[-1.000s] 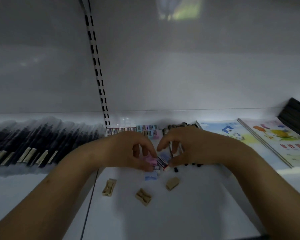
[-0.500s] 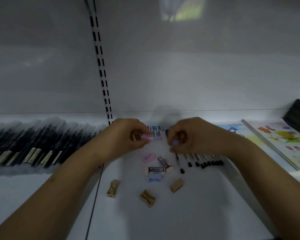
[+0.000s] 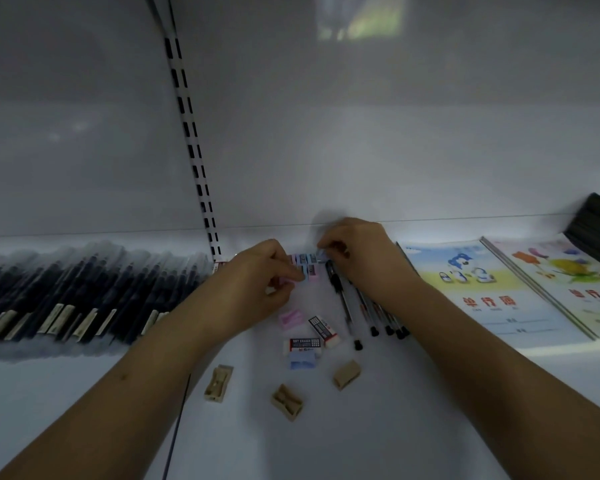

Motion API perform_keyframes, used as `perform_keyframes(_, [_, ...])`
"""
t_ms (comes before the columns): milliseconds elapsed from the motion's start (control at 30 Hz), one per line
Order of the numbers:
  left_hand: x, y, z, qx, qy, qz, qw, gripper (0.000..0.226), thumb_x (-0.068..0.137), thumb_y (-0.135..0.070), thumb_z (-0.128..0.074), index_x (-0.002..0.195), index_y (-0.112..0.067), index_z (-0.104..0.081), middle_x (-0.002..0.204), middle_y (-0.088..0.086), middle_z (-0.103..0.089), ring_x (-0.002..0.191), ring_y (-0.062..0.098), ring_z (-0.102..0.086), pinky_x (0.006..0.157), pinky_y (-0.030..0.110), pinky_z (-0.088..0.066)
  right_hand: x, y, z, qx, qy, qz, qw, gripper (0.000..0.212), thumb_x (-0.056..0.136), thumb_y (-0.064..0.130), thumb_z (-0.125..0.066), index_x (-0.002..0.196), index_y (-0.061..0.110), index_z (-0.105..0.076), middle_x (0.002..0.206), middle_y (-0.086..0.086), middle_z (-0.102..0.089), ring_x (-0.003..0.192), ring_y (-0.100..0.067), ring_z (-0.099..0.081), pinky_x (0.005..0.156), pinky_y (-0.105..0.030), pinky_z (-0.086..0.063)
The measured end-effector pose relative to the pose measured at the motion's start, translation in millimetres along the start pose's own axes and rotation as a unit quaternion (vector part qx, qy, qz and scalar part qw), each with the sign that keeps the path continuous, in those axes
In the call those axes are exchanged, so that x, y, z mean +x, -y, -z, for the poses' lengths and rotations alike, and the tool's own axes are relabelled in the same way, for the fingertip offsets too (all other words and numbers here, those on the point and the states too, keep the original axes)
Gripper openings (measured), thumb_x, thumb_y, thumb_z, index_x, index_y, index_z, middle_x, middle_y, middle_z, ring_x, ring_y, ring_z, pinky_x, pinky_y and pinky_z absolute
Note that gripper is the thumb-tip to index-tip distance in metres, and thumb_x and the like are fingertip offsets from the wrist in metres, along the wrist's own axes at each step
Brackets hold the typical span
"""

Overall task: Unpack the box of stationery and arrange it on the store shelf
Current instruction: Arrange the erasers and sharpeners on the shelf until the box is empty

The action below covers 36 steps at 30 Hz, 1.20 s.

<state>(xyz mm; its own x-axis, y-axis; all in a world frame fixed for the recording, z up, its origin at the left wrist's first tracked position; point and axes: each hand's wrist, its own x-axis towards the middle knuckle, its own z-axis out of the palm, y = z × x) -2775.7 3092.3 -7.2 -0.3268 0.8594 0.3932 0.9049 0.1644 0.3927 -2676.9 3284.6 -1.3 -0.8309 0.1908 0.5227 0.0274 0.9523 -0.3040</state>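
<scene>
While both hands work at the back of the shelf (image 3: 430, 427), much of the stock looks placed already: dark pens (image 3: 77, 292) lie in a row at the left, and two picture notebooks (image 3: 482, 289) sit flat at the right. The left hand (image 3: 257, 285) pinches a small pastel sharpener against the sharpener row (image 3: 307, 263); the right hand (image 3: 357, 251) pinches another at that row's far end. Loose pieces remain nearer the front, I judge: a pink sharpener (image 3: 290, 318), two sleeved erasers (image 3: 312, 337), a blue sharpener (image 3: 302, 360) and three tan sharpeners (image 3: 284, 389), scattered apart. No box is in sight.
</scene>
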Motion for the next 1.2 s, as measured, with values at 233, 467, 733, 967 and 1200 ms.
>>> perform_keyframes(233, [1, -2, 2, -0.003, 0.001, 0.0, 1.0, 0.02, 0.087, -0.015, -0.073, 0.106, -0.02, -0.075, 0.096, -0.009, -0.062, 0.079, 0.005, -0.062, 0.077, 0.02, -0.052, 1, 4, -6, -0.047, 0.097, -0.044, 0.993, 0.014, 0.089, 0.007, -0.057, 0.099, 0.009, -0.068, 0.103, -0.007, -0.065, 0.093, -0.022, -0.06, 0.083, -0.033, -0.048])
perform_keyframes(467, [7, -3, -5, -0.032, -0.076, -0.023, 0.996, 0.015, 0.083, -0.014, -0.077, 0.097, -0.02, -0.075, 0.093, -0.01, -0.061, 0.077, 0.002, -0.061, 0.076, 0.012, -0.05, -5, 13, 15, 0.131, -0.024, -0.127, 0.983, 0.01, 0.089, 0.008, -0.063, 0.09, 0.013, -0.072, 0.085, 0.0, -0.073, 0.076, -0.013, -0.068, 0.075, -0.019, -0.055])
perform_keyframes(733, [10, -24, -14, -0.128, -0.119, -0.007, 0.985, 0.019, 0.085, -0.013, -0.076, 0.089, -0.019, -0.059, 0.088, -0.01, -0.064, 0.086, 0.009, -0.064, 0.076, 0.021, -0.053, -14, 17, 28, 0.512, 0.113, -0.273, 0.807, 0.025, 0.083, 0.006, -0.073, 0.104, -0.007, -0.069, 0.102, -0.019, -0.073, 0.099, -0.026, -0.07, 0.088, -0.028, -0.056])
perform_keyframes(967, [5, -12, -2, -0.182, -0.038, 0.067, 0.98, 0.026, 0.085, -0.004, -0.072, 0.09, -0.026, -0.059, 0.086, -0.007, -0.068, 0.081, 0.007, -0.068, 0.077, 0.03, -0.058, -13, 7, 25, 0.251, 0.103, -0.214, 0.938, 0.018, 0.074, 0.026, -0.083, 0.09, 0.026, -0.075, 0.085, 0.011, -0.074, 0.082, -0.003, -0.069, 0.081, -0.019, -0.052])
perform_keyframes(1200, [-5, -5, 23, -0.102, 0.17, 0.08, 0.977, 0.026, 0.073, -0.05, -0.079, 0.096, -0.039, -0.072, 0.086, -0.012, -0.067, 0.073, 0.007, -0.061, 0.067, 0.023, -0.054, -16, -4, 23, 0.132, 0.118, -0.15, 0.973, 0.01, 0.081, 0.023, -0.074, 0.091, 0.026, -0.074, 0.083, 0.01, -0.071, 0.077, -0.002, -0.066, 0.075, -0.018, -0.055])
